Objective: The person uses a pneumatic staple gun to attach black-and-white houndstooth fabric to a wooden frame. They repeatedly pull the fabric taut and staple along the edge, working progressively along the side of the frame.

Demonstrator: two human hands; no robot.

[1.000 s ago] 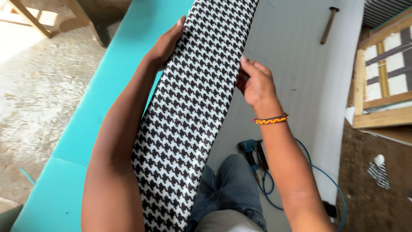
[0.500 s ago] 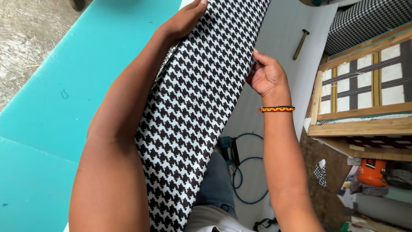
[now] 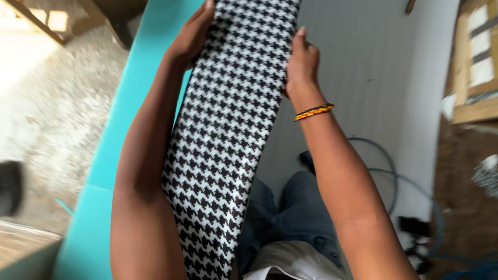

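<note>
Teal foam sheeting is running along the left of the head view, with pale concrete floor beyond it, and a grey-white ribbed panel is lying to the right of it. I am looking down at a long strip of black-and-white houndstooth fabric that is stretching from the top edge of the picture down toward my lap, lying between both forearms. My left hand is pressing flat against the strip's left edge near the top, fingers extended along it. My right hand is gripping the strip's right edge, fingers curled behind it and the thumb pointing up; a yellow and orange braided bracelet is sitting on that wrist. Below, my jeans are showing beside the lower end of the fabric. A blue hose is curling over the panel by my right forearm, and a wooden frame is standing at the right edge.
</note>
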